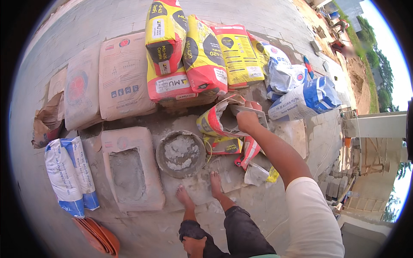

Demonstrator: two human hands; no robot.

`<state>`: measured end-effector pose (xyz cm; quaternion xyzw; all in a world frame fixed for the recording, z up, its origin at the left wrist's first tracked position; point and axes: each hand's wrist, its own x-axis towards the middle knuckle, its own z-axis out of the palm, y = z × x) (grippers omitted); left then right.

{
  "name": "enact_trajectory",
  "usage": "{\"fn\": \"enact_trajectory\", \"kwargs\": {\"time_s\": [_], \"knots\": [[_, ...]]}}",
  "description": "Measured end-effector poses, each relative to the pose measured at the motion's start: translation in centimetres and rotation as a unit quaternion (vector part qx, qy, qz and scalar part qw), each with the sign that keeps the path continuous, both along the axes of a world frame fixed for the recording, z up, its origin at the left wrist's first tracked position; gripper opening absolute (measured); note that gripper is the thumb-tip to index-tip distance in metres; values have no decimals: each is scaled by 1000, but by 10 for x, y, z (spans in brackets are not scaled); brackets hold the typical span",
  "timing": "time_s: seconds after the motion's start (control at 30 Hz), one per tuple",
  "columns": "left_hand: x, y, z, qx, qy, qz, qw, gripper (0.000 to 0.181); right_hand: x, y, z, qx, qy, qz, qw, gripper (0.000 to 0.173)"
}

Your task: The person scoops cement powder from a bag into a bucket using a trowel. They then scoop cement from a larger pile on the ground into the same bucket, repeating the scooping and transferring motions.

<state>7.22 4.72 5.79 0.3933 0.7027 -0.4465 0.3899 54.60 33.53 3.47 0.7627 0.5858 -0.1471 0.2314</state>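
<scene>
My right hand (247, 122) is closed on the edge of a flat grey piece (238, 110), at the mouth of an opened yellow and red mortar bag (209, 124). What the piece is cannot be made out, and my fist hides part of it. On my bent knee rests my left hand (194, 245), with no object in it. A round grey bucket (158, 158), seen from above, stands in front of my feet and contains pale grey powder or mix (180, 151). Left of it lies a paper cement bag (153, 193), its top cut open over grey powder (127, 172).
Full yellow and red mortar bags (203, 48) and paper cement bags (124, 74) line the far side. White and blue bags lie right (300, 100) and left (64, 174). Orange rubber-like containers (96, 235) sit lower left. Torn packaging (255, 174) lies near my foot. People (340, 25) work farther off.
</scene>
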Motion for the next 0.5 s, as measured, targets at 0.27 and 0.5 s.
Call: {"fn": "enact_trajectory", "kwargs": {"time_s": [0.27, 0.5], "knots": [[16, -21, -30, -33, 111, -8, 993, 132, 9, -14, -23, -36, 56, 182, 981, 13], [43, 1, -23, -42, 123, -26, 991, 132, 35, 3, -26, -25, 19, 79, 996, 14]]}}
